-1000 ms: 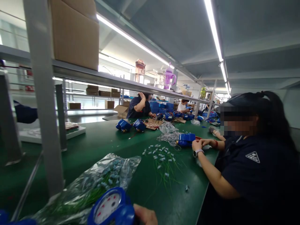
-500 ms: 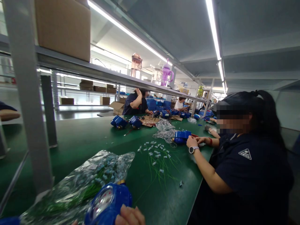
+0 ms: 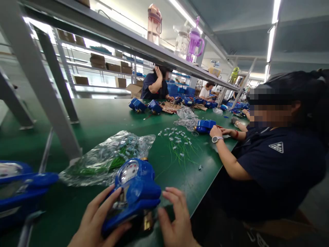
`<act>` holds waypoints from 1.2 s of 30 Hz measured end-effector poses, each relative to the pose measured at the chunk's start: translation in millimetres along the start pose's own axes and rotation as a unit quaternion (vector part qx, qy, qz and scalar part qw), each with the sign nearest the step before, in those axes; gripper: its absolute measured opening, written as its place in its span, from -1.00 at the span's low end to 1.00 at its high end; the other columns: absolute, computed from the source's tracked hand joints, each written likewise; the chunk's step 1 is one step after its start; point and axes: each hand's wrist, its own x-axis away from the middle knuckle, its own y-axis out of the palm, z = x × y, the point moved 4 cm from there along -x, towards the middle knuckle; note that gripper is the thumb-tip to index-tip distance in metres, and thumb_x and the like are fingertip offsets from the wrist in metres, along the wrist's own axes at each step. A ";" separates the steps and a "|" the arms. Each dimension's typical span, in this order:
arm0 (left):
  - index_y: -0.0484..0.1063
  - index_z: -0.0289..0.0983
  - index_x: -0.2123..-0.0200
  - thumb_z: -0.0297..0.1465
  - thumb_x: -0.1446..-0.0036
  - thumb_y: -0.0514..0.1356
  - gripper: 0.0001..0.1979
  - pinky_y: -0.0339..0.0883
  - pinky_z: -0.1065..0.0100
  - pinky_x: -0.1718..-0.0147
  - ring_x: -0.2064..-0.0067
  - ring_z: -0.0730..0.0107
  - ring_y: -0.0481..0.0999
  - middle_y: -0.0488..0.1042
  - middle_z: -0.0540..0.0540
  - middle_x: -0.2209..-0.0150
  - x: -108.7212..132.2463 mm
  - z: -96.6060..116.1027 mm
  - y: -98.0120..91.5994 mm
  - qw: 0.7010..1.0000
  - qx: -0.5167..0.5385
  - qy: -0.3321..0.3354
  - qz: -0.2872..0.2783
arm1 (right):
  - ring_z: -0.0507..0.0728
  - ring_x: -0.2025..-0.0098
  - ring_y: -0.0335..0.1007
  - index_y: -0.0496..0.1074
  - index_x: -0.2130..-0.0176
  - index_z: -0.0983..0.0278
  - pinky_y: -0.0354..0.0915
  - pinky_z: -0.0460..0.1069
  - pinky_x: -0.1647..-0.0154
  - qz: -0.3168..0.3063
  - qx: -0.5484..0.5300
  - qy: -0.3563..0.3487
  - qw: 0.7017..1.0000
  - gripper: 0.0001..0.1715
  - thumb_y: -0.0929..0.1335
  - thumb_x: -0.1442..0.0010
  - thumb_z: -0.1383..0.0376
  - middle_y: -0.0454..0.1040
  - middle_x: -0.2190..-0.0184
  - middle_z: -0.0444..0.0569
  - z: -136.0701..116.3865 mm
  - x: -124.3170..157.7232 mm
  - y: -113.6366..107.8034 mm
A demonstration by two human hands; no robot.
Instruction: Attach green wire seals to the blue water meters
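Note:
A blue water meter with a round white dial and a brass fitting underneath rests near the front edge of the green table. My left hand grips its left side, thumb over the body. Against the meter's right side lies my right hand, fingers spread and touching it. Just behind the meter is a clear plastic bag of green wires with small white tags.
Another blue meter sits at the far left. Loose tagged wires are scattered mid-table. A co-worker in dark blue works on a blue meter to my right. Grey shelf posts rise on the left; more people sit farther along.
The view has tipped down, bringing both my hands into view. The meter has turned from dial-up to lying along the table, and my left hand now holds it too.

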 end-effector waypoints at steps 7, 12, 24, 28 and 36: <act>-0.14 0.12 -0.22 -0.15 -0.17 0.03 -0.41 0.08 -0.12 -0.16 -0.26 0.05 0.02 -0.15 0.03 -0.30 -4.2 -11.9 -1.1 1.000 0.003 -0.006 -0.027 | 0.06 0.13 0.35 0.37 0.12 0.28 0.32 -0.03 0.06 -0.074 0.165 0.013 0.983 -0.74 0.16 -0.29 0.36 0.41 0.21 -0.01 58.2 -43.2 -48.5; -0.16 0.10 -0.22 -0.15 -0.18 0.04 -0.40 0.07 -0.08 -0.17 -0.27 0.08 0.01 -0.15 0.02 -0.30 -4.2 -10.9 -2.3 1.000 -0.006 -0.003 -0.030 | 0.06 0.11 0.31 0.37 0.01 0.26 0.28 -0.07 0.05 -0.182 0.256 -0.063 0.947 -0.63 0.21 -0.22 0.49 0.41 0.19 -0.02 76.8 -96.4 -18.5; -0.08 0.08 -0.20 -0.17 -0.16 0.06 -0.43 0.20 0.00 -0.12 -0.23 0.03 0.10 -0.12 -0.05 -0.28 2.7 7.7 -13.3 1.000 -0.016 -0.025 -0.003 | 0.09 0.15 0.31 0.44 0.24 0.33 0.26 0.00 0.12 -0.225 0.354 -0.100 0.902 -0.81 0.24 -0.27 0.37 0.41 0.28 -0.02 103.5 -145.0 15.5; -0.06 0.02 -0.19 -0.15 -0.15 0.07 -0.43 0.18 -0.05 -0.12 -0.22 -0.01 0.10 -0.07 -0.11 -0.27 1.8 8.8 -15.9 0.999 -0.008 -0.029 0.016 | 0.07 0.18 0.35 0.41 0.11 0.31 0.28 -0.04 0.14 -0.203 0.329 -0.065 0.920 -0.78 0.26 -0.26 0.36 0.42 0.24 0.00 109.7 -150.6 6.7; 0.04 -0.09 -0.16 -0.17 -0.14 0.10 -0.46 0.21 -0.08 -0.09 -0.17 -0.03 0.15 0.03 -0.17 -0.20 3.3 6.7 -21.6 0.998 -0.009 -0.011 0.060 | 0.10 0.12 0.35 0.34 0.05 0.31 0.35 0.08 0.10 -0.212 0.215 -0.082 0.950 -0.68 0.29 -0.26 0.17 0.36 0.08 0.01 83.7 -165.9 55.3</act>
